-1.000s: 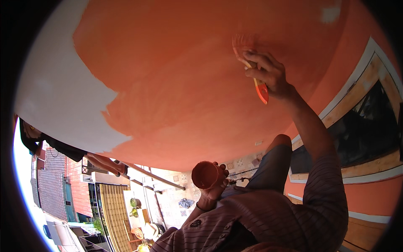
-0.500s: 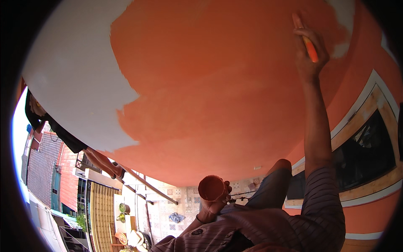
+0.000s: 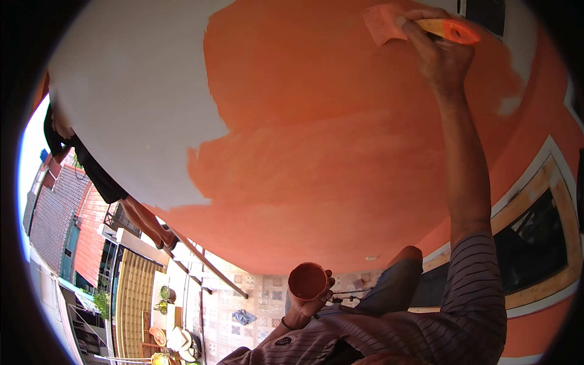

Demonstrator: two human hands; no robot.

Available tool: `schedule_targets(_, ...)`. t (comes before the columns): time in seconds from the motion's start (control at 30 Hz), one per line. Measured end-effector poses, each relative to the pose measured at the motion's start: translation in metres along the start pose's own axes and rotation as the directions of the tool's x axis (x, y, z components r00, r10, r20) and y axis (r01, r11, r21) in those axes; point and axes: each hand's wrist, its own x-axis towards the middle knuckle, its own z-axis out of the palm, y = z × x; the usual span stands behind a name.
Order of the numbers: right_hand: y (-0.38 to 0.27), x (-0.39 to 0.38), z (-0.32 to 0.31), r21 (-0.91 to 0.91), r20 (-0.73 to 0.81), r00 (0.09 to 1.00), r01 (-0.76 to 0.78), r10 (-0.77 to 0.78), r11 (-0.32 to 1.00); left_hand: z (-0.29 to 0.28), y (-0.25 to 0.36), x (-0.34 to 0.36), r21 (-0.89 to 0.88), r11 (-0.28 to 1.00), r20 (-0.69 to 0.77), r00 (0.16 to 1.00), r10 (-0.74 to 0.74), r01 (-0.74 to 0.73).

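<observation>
Two bare hands are at work in front of a wide wall [image 3: 328, 158], part orange and part pale grey. The right hand [image 3: 447, 64] is raised high toward the upper right, its fingers clamped on a paintbrush [image 3: 433, 26] near the base of the bristles. The yellow handle, orange toward its end, points right; the paint-coated bristles point left, against the orange part of the wall. Low down, near the person's chest, the left hand [image 3: 302, 306] holds a round cup [image 3: 307, 266], its fingers wrapped about the side; the mouth faces the camera and the inside is reddish-brown. Orange meets the large pale area [image 3: 134, 103] at the left along a ragged edge; a smaller pale strip [image 3: 518, 55] shows at the upper right, beside a dark rectangular shape [image 3: 485, 15] too cut off to identify. A wood-framed window [image 3: 529, 228] is at the right. At the left, another person [image 3: 100, 176] has both feet at a ladder [image 3: 213, 266]. Below, a blue cloth [image 3: 244, 317] lies on the patterned tile floor [image 3: 266, 298].
</observation>
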Motion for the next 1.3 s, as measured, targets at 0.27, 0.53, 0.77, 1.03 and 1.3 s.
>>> schedule_targets(0.27,-0.044,-0.089,0.069,-0.312,0.373,0.857,0.477,-0.356,0.822,0.005,0.013,-0.007,-0.02,0.998,-0.118,0.992,0.05,-0.053)
schedule_targets(0.53,-0.03,-0.064,0.087,0.036,0.456,0.886,0.08,-0.088,0.996,0.006,0.017,-0.001,-0.01,0.998,-0.117,0.991,0.059,-0.061)
schedule_targets(0.77,-0.039,-0.02,0.119,-0.387,0.309,0.799,0.601,-0.516,0.699,-0.008,0.02,-0.008,-0.009,0.998,-0.061,0.996,0.059,-0.06)
schedule_targets(1.03,-0.082,-0.094,0.174,0.062,0.632,0.724,0.308,-0.277,0.949,-0.006,0.018,-0.007,0.011,0.998,-0.02,0.998,0.063,-0.062)
schedule_targets(1.3,-0.053,0.043,0.2,-0.276,0.208,0.779,0.627,-0.592,0.728,-0.009,0.011,-0.019,-0.015,0.995,-0.073,0.993,0.094,-0.095)
